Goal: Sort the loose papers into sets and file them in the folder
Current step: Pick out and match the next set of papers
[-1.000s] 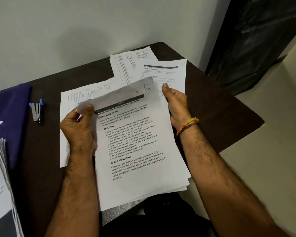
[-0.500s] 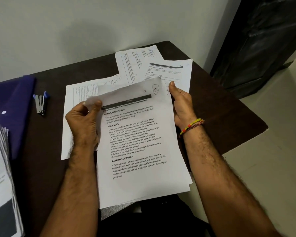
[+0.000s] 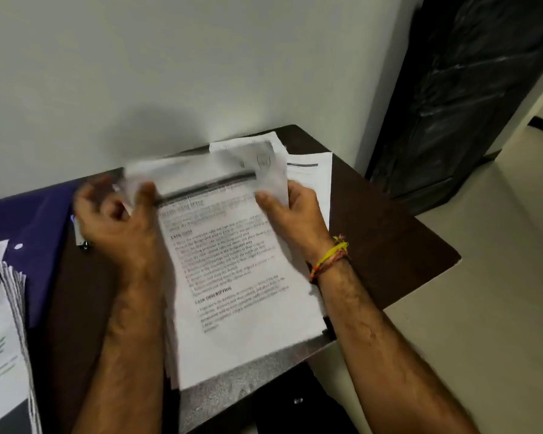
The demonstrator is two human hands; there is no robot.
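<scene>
I hold a thin set of printed sheets (image 3: 242, 277) above the dark table (image 3: 389, 245), its top page headed with a black bar. My right hand (image 3: 292, 214) grips the set's upper right edge, thumb on the front. My left hand (image 3: 119, 223) is at the upper left corner, blurred, with the thumb on the page and the top sheet's corner lifted and bent back. The purple folder (image 3: 29, 233) lies open at the left of the table.
Loose printed pages (image 3: 310, 170) lie on the table behind the held set. A thick stack of papers (image 3: 3, 324) rests on the folder at the lower left. A small stapler (image 3: 80, 239) pokes out behind my left hand. A wall stands close behind the table; a dark door is at right.
The held set has risen and shifted away from me. My left hand has moved up and left, peeling back the top sheet's upper left corner. The camera has tilted up.
</scene>
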